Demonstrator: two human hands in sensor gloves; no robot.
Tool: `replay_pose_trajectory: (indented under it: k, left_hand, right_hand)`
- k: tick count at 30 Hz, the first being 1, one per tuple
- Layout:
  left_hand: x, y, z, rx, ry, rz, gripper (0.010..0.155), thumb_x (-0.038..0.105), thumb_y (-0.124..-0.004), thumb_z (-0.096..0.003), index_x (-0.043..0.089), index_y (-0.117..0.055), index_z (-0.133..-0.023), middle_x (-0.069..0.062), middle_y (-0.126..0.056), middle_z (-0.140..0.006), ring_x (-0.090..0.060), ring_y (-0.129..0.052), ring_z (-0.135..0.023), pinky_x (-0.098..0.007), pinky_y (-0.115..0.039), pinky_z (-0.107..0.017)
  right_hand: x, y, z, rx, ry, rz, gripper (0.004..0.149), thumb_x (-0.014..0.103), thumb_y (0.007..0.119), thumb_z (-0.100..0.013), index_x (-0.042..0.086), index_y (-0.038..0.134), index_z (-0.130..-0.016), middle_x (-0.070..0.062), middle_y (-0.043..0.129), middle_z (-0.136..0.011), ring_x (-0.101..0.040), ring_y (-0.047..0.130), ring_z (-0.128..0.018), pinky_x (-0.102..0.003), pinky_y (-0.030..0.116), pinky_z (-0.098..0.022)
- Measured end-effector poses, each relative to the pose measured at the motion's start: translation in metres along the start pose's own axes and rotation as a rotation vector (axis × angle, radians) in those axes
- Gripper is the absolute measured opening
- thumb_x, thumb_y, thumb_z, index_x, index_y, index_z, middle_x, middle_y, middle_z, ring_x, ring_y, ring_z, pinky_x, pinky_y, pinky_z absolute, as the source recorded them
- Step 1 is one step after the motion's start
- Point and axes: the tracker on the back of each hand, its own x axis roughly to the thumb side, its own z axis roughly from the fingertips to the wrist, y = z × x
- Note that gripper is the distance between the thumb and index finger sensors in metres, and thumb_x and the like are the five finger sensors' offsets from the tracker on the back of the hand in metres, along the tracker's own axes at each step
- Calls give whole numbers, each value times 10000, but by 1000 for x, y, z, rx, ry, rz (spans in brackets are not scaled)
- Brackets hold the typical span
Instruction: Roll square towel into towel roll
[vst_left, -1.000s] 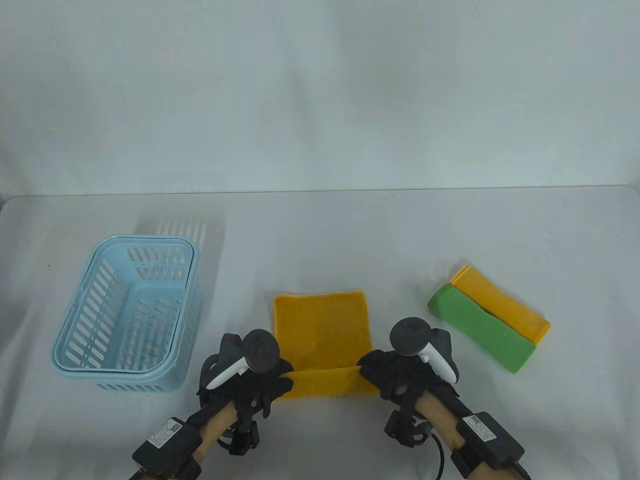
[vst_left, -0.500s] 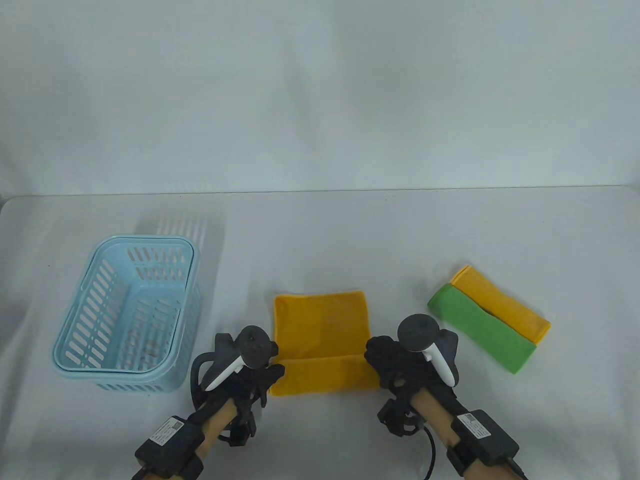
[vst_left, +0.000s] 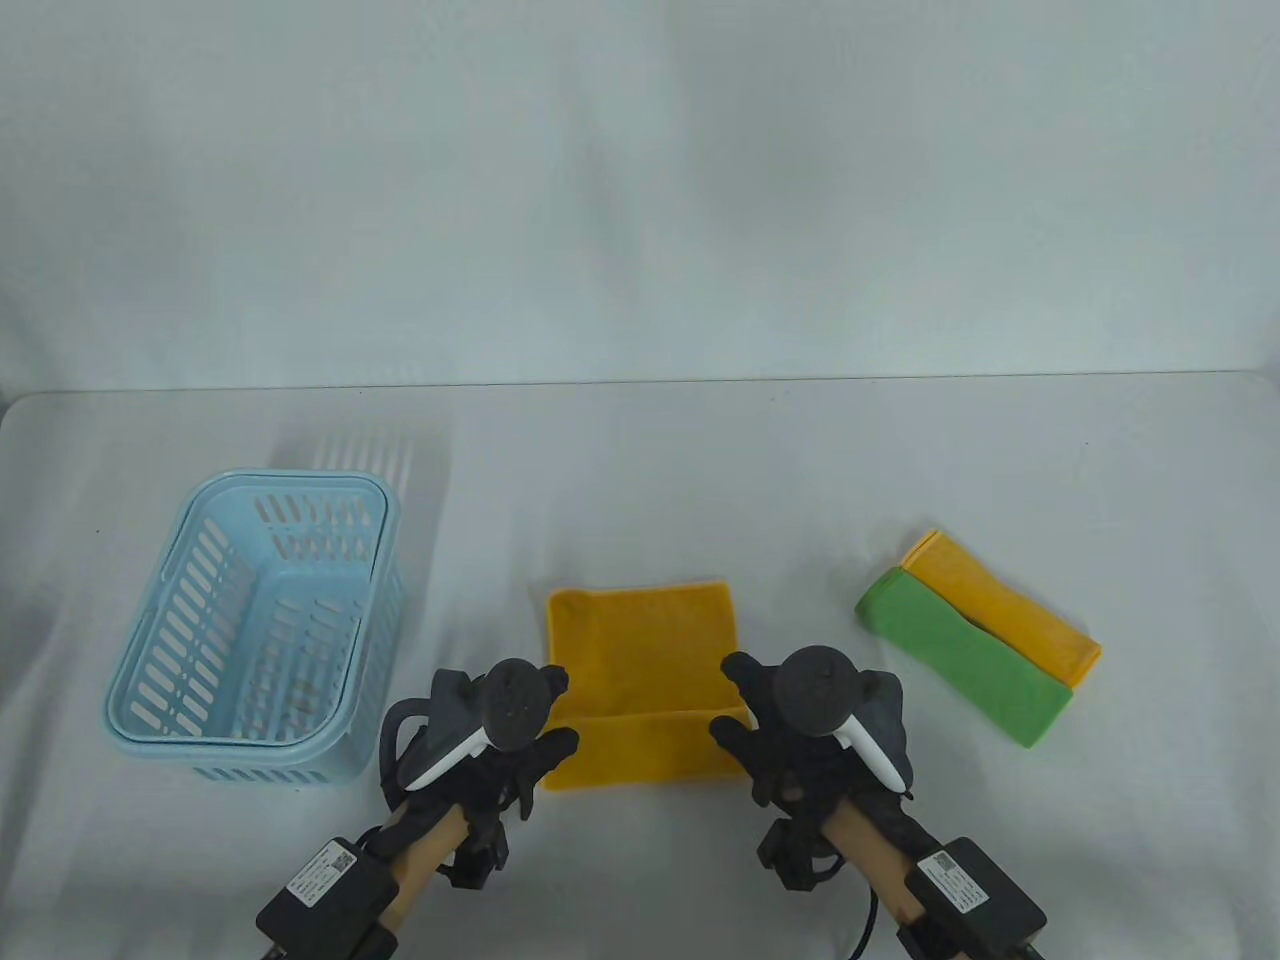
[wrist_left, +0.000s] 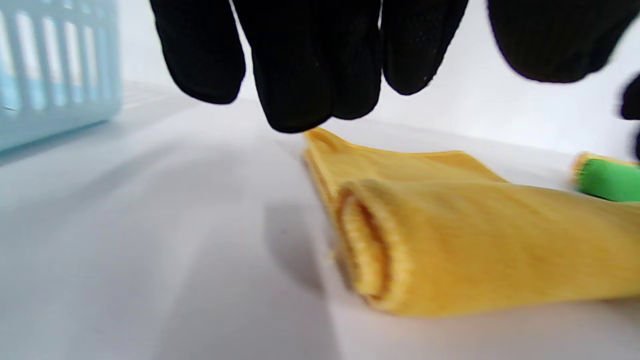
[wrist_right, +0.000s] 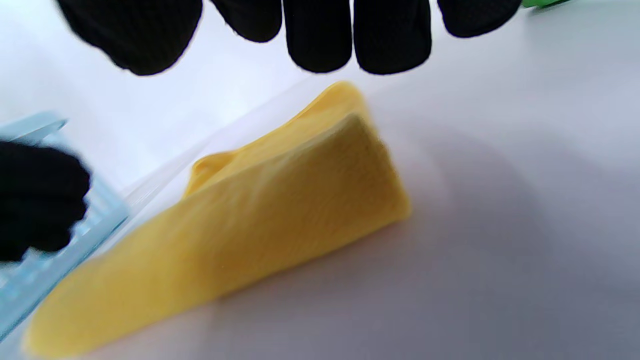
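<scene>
Yellow square towel (vst_left: 645, 660): lies on the white surface (vst_left: 640, 470) between the two hands, its near edge turned over into a low roll (wrist_left: 480, 245) that runs from one hand to the other; the far part lies flat beyond the fingertips. In the left wrist view the roll's end shows a loose spiral of hemmed cloth. Left hand (vst_left: 500, 745): black sensor glove, tracker on its back, at the roll's left end; fingers (wrist_left: 300, 75) extended and hanging above the towel's left edge, gripping nothing. Right hand (vst_left: 790, 730): same glove and tracker, at the roll's right end; fingers (wrist_right: 390, 40) straight and side by side above the cloth, holding nothing; whether any fingertip touches the towel cannot be told. Light blue slotted basket (vst_left: 255, 625): stands on the surface just outward of the left hand. Green folded towel (vst_left: 960, 655) and second yellow folded towel (vst_left: 1005, 610): lie side by side, touching, outward of and beyond the right hand.
</scene>
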Motion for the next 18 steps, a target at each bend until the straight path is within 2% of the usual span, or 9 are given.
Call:
replay_pose_trajectory:
  k: [3,7,11,18]
  left_hand:
    - [10,-8,2,-45,-81,-78,721,552,-751,-351,367,-580,-1026,44,-657,-1068,-237,-778,-953,-518,-660,-721]
    - [20,-21,-1,-85,-104,-181,740,548,-754,-347,352,-557,-1033,51,-630,-1078,-238,-755,-967,-521,-646,-729]
    - [24,-36,-7,-134,-98,-259,764,551,-753,-347,347,-515,-1045,52,-589,-1094,-234,-719,-992,-520,-631,-741]
    - [23,-49,-11,-172,-72,-314,863,533,-783,-346,349,-346,-1067,67,-427,-1115,-211,-581,-1021,-500,-569,-776]
  right_hand:
    - [9,12,1,53,-35,135,725,540,767,-315,385,475,-960,67,560,-1027,-305,611,-948,-590,523,-694]
    - [9,30,-3,137,-9,281,743,539,781,-307,412,454,-962,99,495,-1060,-307,525,-1003,-602,465,-722]
    - [3,40,-9,178,23,309,761,535,786,-307,422,421,-965,125,435,-1065,-309,487,-1014,-596,451,-728]
    - [-2,46,-15,170,37,376,790,498,815,-312,461,358,-954,162,356,-1056,-279,456,-1021,-577,448,-735]
